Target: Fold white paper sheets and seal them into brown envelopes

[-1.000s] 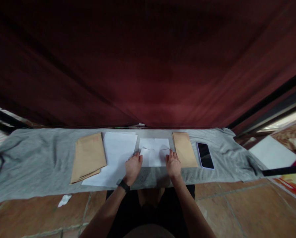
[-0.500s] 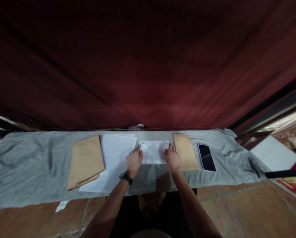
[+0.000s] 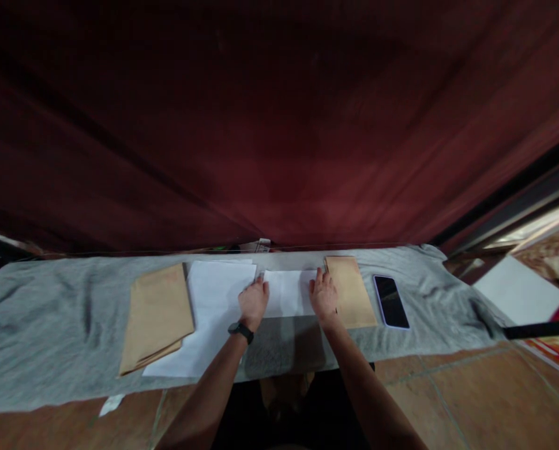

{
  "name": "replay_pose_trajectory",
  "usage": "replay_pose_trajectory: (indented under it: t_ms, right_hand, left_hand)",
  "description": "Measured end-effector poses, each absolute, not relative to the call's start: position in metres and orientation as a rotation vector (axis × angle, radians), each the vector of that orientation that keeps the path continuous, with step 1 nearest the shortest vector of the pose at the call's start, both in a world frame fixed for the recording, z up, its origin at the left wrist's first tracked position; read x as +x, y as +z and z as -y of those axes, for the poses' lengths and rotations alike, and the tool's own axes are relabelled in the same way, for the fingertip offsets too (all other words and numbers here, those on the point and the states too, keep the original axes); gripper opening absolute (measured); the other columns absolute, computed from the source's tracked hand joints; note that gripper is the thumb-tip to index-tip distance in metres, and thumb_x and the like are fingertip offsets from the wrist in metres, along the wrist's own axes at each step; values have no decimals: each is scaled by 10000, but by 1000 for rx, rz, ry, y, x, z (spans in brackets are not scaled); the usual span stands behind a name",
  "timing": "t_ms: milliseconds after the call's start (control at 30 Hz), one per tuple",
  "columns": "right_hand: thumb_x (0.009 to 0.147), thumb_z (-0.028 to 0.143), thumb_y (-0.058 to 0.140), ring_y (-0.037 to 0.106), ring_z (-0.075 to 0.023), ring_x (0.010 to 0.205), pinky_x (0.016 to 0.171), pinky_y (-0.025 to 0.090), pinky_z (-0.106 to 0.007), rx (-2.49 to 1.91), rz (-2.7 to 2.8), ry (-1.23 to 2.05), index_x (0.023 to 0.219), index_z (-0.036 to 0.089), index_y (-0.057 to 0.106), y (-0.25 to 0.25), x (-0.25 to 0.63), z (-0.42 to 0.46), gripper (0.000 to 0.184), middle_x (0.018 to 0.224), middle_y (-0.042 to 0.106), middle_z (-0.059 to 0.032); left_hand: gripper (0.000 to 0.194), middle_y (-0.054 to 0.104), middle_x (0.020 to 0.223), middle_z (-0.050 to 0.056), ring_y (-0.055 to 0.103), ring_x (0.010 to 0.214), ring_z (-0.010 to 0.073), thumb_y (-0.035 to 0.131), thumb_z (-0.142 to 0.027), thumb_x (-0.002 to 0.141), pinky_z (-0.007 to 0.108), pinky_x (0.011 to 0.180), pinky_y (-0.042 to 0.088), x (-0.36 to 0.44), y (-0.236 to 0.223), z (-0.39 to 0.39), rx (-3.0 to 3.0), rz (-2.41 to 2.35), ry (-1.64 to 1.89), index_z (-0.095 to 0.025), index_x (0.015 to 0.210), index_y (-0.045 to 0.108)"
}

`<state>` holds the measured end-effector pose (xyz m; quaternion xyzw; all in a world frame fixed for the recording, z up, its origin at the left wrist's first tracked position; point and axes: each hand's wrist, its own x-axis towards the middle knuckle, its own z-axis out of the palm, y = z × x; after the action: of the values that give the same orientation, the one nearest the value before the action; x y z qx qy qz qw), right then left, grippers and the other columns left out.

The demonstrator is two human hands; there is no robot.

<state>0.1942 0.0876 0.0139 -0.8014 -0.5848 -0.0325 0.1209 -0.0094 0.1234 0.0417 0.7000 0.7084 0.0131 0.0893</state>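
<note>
A folded white sheet of paper (image 3: 289, 294) lies on the grey cloth between my two hands. My left hand (image 3: 254, 302), with a dark watch on its wrist, has its fingers curled at the sheet's left edge, thumb on the paper. At the right edge, my right hand (image 3: 324, 295) pinches the far corner, its thumb on the paper and the other fingers stretched forward beside a stack of brown envelopes (image 3: 351, 294). To the left lies a stack of larger white paper sheets (image 3: 218, 294), partly covered by more brown envelopes (image 3: 160, 312).
A smartphone (image 3: 391, 301) with a pale purple case lies right of the envelopes. Grey cloth (image 3: 64, 319) covers the narrow table, and a dark red curtain-like surface (image 3: 279, 156) rises behind it. A white scrap (image 3: 111, 404) is on the tiled floor (image 3: 476, 387).
The near flap of the sheet has been brought forward to the far edge and now lies flat, doubled over. Both hands moved slightly away from me with it. The camera view shifted a little.
</note>
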Motion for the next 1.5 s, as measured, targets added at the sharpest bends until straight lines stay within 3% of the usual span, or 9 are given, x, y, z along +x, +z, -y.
replay_pose_trajectory:
  t_ms: [100, 233, 433, 700, 833, 933, 1100, 1300, 1500]
  right_hand:
    - [1014, 280, 377, 537, -326, 1195, 966, 453, -462, -2171, 1751, -159, 1483, 77, 388, 15, 187, -81, 511, 1409, 514, -249]
    - [1022, 316, 398, 369, -301, 1407, 1112, 342, -461, -1909, 1918, -115, 1506, 126, 387, 6, 169, -68, 520, 1559, 387, -180]
    - [1035, 333, 398, 316, -292, 1463, 1180, 252, -476, -1917, 1983, -81, 1506, 155, 416, -18, 156, -57, 504, 1590, 348, -148]
    - [1034, 321, 412, 324, -287, 1464, 1185, 247, -487, -1910, 1993, -133, 1523, 164, 386, -22, 156, -55, 514, 1591, 337, -154]
    - [1025, 311, 418, 323, -295, 1464, 1180, 252, -510, -1916, 2002, -116, 1525, 158, 380, -22, 156, -54, 525, 1595, 323, -162]
    - [1006, 232, 404, 309, -282, 1472, 1185, 248, -498, -1914, 2038, -113, 1530, 160, 370, -25, 158, -52, 531, 1607, 300, -147]
    - [979, 155, 362, 301, -249, 1478, 1194, 251, -480, -1917, 2055, -100, 1526, 165, 377, -30, 163, -53, 547, 1600, 328, -129]
    - [1047, 265, 186, 449, -208, 1394, 1163, 352, -436, -1793, 1790, 156, 1415, 119, 535, -24, 162, -72, 528, 1460, 538, -137]
    - [1067, 358, 177, 452, -184, 1394, 1174, 349, -420, -1627, 1875, 286, 1421, 172, 537, -20, 138, -92, 538, 1468, 537, -84]
  left_hand:
    - [373, 747, 929, 143, 723, 917, 257, 361, -343, 1014, 332, 777, 503, -10, 40, -124, 2104, -2089, 41, -148, 1184, 630]
    - [367, 748, 919, 147, 727, 904, 256, 368, -333, 1014, 330, 768, 505, -10, 38, -124, 2118, -2078, 42, -142, 1196, 623]
    - [363, 749, 919, 151, 729, 899, 254, 376, -324, 1014, 327, 763, 511, -9, 37, -123, 2122, -2091, 56, -136, 1205, 621]
    - [366, 728, 959, 160, 712, 899, 263, 381, -274, 1000, 364, 795, 525, -6, 47, -115, 2122, -2143, 126, -96, 1252, 578]
    - [376, 669, 1176, 185, 625, 1138, 291, 358, -232, 997, 448, 983, 471, 13, 45, -93, 2318, -2072, 385, -100, 1276, 573]
    - [417, 612, 1344, 130, 538, 1281, 263, 333, -293, 1016, 454, 1100, 402, 34, 28, -78, 2495, -1734, 560, -160, 1342, 555]
    - [530, 436, 1552, 102, 333, 1466, 238, 309, -394, 1024, 470, 1214, 264, 44, -2, -74, 2507, -1600, 528, -153, 1482, 421]
    - [526, 371, 1593, 83, 259, 1501, 216, 255, -266, 1016, 465, 1242, 206, 41, -14, -76, 2485, -1699, 482, -159, 1518, 367]
    - [650, 288, 1626, 114, 181, 1522, 279, 409, -232, 935, 499, 1249, 158, 41, -32, -79, 2577, -1650, 388, -146, 1563, 266]
